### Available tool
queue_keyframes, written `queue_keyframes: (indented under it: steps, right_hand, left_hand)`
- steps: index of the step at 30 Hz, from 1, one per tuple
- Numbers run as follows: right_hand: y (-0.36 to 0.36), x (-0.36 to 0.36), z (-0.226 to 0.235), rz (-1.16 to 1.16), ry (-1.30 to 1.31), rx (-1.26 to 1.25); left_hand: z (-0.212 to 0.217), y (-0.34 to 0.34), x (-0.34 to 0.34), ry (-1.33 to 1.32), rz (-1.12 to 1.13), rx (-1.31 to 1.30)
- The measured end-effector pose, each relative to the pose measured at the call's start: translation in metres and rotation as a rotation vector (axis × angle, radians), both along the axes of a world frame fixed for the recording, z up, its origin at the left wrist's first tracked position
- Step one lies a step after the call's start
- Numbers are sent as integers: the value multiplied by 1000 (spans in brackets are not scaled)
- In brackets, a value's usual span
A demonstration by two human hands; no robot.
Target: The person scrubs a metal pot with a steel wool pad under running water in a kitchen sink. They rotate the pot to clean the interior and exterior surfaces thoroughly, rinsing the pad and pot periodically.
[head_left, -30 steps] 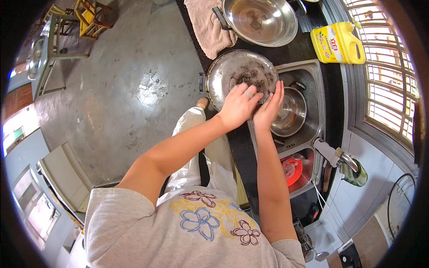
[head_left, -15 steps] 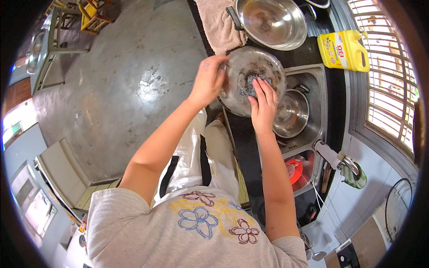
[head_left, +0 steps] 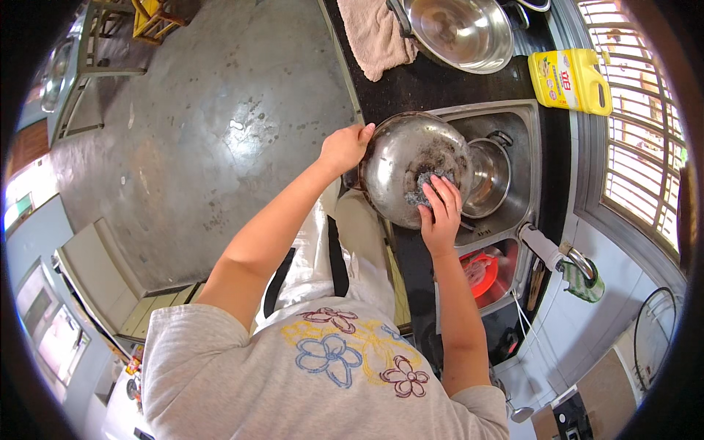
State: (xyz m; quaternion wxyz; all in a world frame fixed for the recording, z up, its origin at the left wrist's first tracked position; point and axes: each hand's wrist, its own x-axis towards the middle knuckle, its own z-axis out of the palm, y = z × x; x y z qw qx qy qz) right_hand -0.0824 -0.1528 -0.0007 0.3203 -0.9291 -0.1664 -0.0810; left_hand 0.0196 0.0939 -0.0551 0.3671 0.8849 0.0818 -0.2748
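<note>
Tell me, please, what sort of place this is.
It looks like a kitchen, perhaps in a home. A metal sink with a pot in it is set into a dark counter, a wide pan stands nearby, and a stained pan is being held at the sink.

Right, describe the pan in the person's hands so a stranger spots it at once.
Find the steel sink in the black counter. Across its left edge in this view, the left hand holds a round metal pan, the right hand on a grey scourer against it. Blackish stains set the pan apart from the shinier pot in the sink.
</note>
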Motion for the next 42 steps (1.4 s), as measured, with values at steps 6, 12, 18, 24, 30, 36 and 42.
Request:
queue_keyframes:
  steps: [6,12,18,24,30,36,42]
  right_hand:
    - [2,-14,21,-38,10,52]
    - [32,10,60,-131,-306,21]
    - [-5,85,95,-474,-417,231]
    - [7,52,105,-232,-444,122]
    - [-31,69,106,-478,-294,161]
    - [-62,74,110,-619,-61,371]
    - [-32,78,143,-260,-138,154]
  left_hand:
    - [11,-18,-11,157,207,-385]
    - [99,-73,-11,-314,176,-215]
    - [137,-97,-14,-717,26,-84]
    - [147,-102,-17,-835,-37,-32]
    - [143,-105,-25,-887,-5,-39]
    - [151,-108,-32,-926,-80,-71]
    - [151,-110,-20,-953,-92,-41]
